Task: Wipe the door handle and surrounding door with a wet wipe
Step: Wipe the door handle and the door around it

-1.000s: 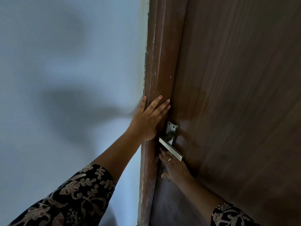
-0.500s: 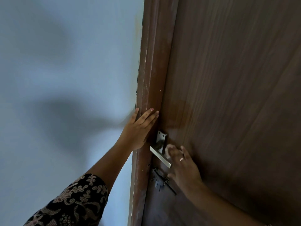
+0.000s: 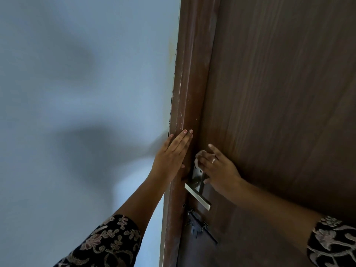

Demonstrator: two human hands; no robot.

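Note:
A dark brown wooden door (image 3: pixel 279 93) fills the right side. Its silver lever handle (image 3: pixel 198 196) juts out low near the door's left edge, on a silver backplate (image 3: pixel 197 175). My left hand (image 3: pixel 170 158) lies flat with straight fingers on the brown door frame (image 3: pixel 185 93), just left of the handle. My right hand (image 3: pixel 217 168) presses a small white wet wipe (image 3: pixel 196 160) against the door at the top of the backplate; its fingers curl over the wipe, which is mostly hidden.
A pale blue wall (image 3: pixel 77 93) with soft shadows takes up the left half. Below the handle a dark metal latch (image 3: pixel 198 226) is fixed to the door. Patterned dark sleeves cover both forearms at the bottom.
My right hand moved up from below the handle, past it on the door, to the top of the backplate with the wipe. The left hand stayed flat on the frame.

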